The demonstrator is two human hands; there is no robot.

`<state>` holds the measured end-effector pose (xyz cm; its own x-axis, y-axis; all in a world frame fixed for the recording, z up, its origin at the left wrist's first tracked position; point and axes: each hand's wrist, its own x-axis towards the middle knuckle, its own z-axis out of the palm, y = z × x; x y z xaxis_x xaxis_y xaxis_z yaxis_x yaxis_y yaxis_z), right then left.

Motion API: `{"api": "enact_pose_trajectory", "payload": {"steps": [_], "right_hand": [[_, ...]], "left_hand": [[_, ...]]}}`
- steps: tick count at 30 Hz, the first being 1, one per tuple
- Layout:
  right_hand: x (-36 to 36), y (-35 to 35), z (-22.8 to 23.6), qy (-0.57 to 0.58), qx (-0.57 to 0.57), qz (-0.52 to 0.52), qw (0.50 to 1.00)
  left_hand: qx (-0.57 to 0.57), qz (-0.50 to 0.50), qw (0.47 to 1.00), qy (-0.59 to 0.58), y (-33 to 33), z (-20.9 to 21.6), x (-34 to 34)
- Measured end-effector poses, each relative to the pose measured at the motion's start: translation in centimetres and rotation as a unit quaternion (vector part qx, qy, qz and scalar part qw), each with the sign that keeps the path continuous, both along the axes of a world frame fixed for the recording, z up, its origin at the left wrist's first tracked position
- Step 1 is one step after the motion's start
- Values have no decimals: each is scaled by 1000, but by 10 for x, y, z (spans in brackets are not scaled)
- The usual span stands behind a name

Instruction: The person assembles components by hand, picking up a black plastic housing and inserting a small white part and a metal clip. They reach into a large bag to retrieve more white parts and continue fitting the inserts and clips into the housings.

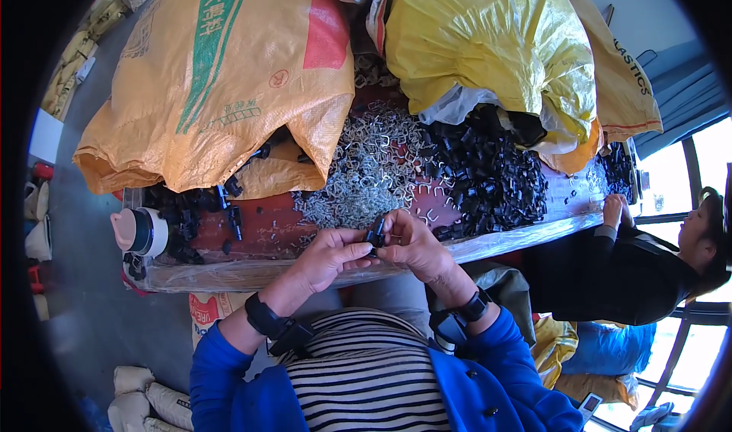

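Above the near edge of the table, both my hands meet around a small black plastic part [377, 232]. My left hand [329, 255] pinches it from one side with thumb and fingers. From the other side my right hand [419, 250] grips the same part, its thumb close to the left thumb. The fingers partly cover the piece. Just beyond lies a heap of small U-shaped metal clips [366, 174]. A pile of black plastic parts [496, 184] spreads to its right, and longer black pieces [233, 217] lie at the left.
An orange woven sack [252, 66] and a yellow sack [488, 39] stand open over the red tabletop [263, 234]. At the left corner is a white cup with a pink lid [158, 232]. Another person [633, 268] sits at right. Filled bags [145, 401] lie on the floor.
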<state>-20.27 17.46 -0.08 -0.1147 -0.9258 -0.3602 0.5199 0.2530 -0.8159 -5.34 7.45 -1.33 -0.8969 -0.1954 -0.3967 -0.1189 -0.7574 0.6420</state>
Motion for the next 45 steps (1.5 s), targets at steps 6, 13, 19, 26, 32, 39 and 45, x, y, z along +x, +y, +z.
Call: {"api": "enact_pose_trajectory", "payload": {"steps": [6,13,19,26,32,39,45], "right_hand": [[2,-2,-2,8,1,0,1000],[-10,6,6,108,-73,-33,991],[-24,8,14,604,-54,2,796],[-24,0,-11,743,-137,0,655],[-19,3,-6,699,-143,-57,698],[1,1,0,604,-149,-65,780],[0,2,-12,199,-38,-85,976]], "left_hand": [[-14,5,1000,-3,-1,0,1],[-5,34,999,0,-4,6,4],[24,66,998,-6,-5,1,6],[32,75,997,-16,-7,1,7],[20,115,993,-14,4,1,-4],[20,161,986,41,9,1,-17],[-10,151,987,51,7,-1,-14]]}}
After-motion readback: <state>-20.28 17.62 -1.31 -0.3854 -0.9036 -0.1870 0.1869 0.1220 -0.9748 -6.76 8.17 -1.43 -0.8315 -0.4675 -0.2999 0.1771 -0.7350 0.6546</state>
